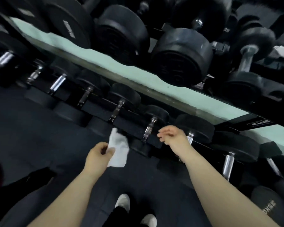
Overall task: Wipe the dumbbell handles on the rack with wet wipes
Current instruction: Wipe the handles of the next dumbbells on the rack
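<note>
Grip: left hand (97,157) pinches the wet wipe (118,149) by one edge, sheet hanging loose; right hand (172,136) slack-fingered, holding nothing.
Handle: dumbbell handle (149,129) lies just beyond the wipe, between both hands.
Do well: fold the wipe round the bar and rub its full length.

Bare forearms (64,194), black trousers (116,217) and a pair of white shoes (122,203) with rounded toes.
</note>
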`<state>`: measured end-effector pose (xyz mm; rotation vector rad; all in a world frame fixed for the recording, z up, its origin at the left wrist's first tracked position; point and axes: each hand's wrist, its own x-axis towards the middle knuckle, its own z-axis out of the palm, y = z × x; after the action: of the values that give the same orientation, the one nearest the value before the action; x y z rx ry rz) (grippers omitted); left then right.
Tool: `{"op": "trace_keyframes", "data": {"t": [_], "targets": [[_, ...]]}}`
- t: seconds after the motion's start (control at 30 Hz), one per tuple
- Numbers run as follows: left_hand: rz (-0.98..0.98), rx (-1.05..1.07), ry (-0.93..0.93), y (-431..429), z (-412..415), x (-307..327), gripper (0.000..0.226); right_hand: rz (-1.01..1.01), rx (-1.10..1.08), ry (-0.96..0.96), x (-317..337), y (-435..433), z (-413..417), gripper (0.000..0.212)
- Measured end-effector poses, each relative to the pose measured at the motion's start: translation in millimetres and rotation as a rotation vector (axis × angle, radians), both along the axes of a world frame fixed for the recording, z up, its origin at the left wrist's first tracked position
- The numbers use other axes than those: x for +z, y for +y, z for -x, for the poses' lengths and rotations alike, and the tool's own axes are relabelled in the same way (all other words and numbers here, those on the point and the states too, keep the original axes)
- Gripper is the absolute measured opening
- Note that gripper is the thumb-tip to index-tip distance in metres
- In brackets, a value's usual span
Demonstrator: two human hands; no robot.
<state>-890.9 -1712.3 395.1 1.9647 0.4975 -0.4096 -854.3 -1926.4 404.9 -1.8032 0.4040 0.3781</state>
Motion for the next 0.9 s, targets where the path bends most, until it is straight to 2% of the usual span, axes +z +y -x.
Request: {"op": "trace_keyframes", "data": {"t": [0.1,0.23,0.43,0.53,0.63,0.7,0.9], "targets": [[-0.024,0.065,0.003,20.5,15.5,4.3,0.011,0.03,0.03,0.099,-12.6,2.2,24.3,0.031],[0.009,0.127,0.019,38.7,10.2,6.3,0.007,0.03,-0.096,0.175,-24.0,6.2,41.6,0.03],[0.066,-0.044,0.036,59.9,-44.3,-3.1,0.009,0.077,-0.276,0.227,-44.5,25.6,29.3,0.027],[0.067,-0.176,0.061,73.0,-81.0,-15.7,0.009,0.209,-0.303,0.236,-68.4,50.1,19.8,0.022],[0.093,-0.171,0.045,80.1,-118.2,-32.8,0.012,0.497,-0.193,0.247,-100.6,68.0,14.9,0.022],[0.078,-0.179,0.018,76.9,-135.5,-47.8,0.013,0.563,-0.174,0.258,-122.7,75.1,16.4,0.027],[0.094,-0.28,-0.047,19.3,-167.5,-135.7,0.013,0.504,-0.286,0.052,-202.4,71.7,3.7,0.034]]}}
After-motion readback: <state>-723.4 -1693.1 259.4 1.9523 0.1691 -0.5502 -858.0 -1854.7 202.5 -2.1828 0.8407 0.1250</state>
